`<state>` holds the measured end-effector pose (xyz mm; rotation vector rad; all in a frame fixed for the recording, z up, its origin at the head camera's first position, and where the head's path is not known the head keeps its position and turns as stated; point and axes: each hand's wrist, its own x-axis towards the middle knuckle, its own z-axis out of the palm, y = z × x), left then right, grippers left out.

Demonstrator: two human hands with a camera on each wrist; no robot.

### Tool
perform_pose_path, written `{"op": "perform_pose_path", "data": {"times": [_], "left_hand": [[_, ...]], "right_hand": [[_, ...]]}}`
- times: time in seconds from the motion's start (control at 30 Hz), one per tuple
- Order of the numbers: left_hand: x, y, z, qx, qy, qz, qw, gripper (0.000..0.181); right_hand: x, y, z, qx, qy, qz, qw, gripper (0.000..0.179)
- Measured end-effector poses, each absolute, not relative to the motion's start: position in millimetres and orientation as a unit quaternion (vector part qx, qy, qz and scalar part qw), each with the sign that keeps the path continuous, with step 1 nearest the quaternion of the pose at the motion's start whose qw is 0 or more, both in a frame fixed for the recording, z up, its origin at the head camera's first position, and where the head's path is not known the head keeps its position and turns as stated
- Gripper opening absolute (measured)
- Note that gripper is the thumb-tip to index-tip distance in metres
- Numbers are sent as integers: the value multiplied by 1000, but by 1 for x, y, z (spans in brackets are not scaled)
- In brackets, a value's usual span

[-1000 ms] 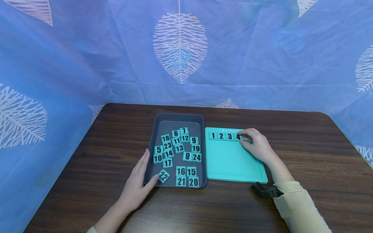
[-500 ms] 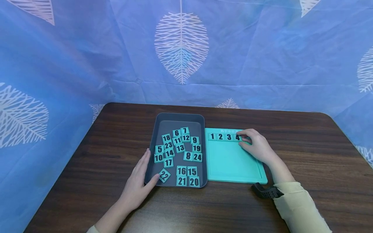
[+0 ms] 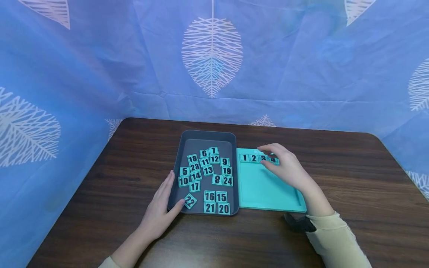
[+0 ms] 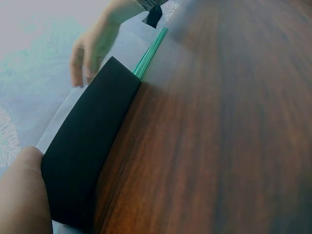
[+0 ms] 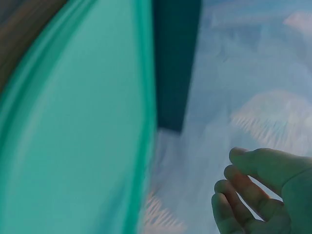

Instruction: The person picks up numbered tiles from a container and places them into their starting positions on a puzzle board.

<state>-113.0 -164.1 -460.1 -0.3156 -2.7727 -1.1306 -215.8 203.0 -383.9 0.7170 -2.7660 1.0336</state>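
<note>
My left hand point(image 3: 157, 212) rests against the left side of the dark grey tray point(image 3: 207, 135), fingers straight along the wall. Its thumb reaches over the near-left corner beside the number tile 22 point(image 3: 190, 201). In the left wrist view, a digit point(image 4: 24, 192) touches the tray's dark outer wall point(image 4: 87, 146). Over the top of the turquoise board point(image 3: 269, 190), my right hand point(image 3: 287, 167) hovers with thumb and fingers apart, holding nothing. Tiles 1 point(image 3: 245, 158), 2 point(image 3: 254, 158), 3 and 4 point(image 3: 274, 160) stand in a row there; the fingers partly cover 3.
Several numbered tiles, such as 13 point(image 3: 208, 170) and 16 point(image 3: 209, 196), lie loose in the tray. Tray and board sit side by side on a dark wooden table point(image 3: 134, 156). A blue leaf-patterned cloth point(image 3: 147, 63) hangs behind it.
My right hand has let go of tile 4 and moved left and up, over tile 3. Tile 4 stays in the row. The left hand keeps its place on the tray.
</note>
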Motion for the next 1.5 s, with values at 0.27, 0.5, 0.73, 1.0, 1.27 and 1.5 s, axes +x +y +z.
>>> {"op": "perform_pose_path", "data": {"times": [0.27,0.5,0.73,1.0,1.27,1.5], "left_hand": [[-112,-165,-459,-105,-919,-375,63,77],[-112,-164,-458,-107,-920,-371,64,77],[-113,-164,-460,-107,-921,-369,65,78],[-113,-165,-460,-112,-921,-369,64,77],[-114,-166,-460,-110,-921,-368,61,77],[-114,-167,-458,-106,-921,-370,54,78]], "right_hand": [[-207,142,-362,311,-879,357,64,37],[-202,80,-358,383,-851,359,15,34],[-213,35,-373,419,-842,339,-19,32],[-220,12,-399,391,-873,287,-47,35],[-224,4,-414,379,-885,265,-44,37],[-227,3,-418,387,-887,246,-41,34]]}}
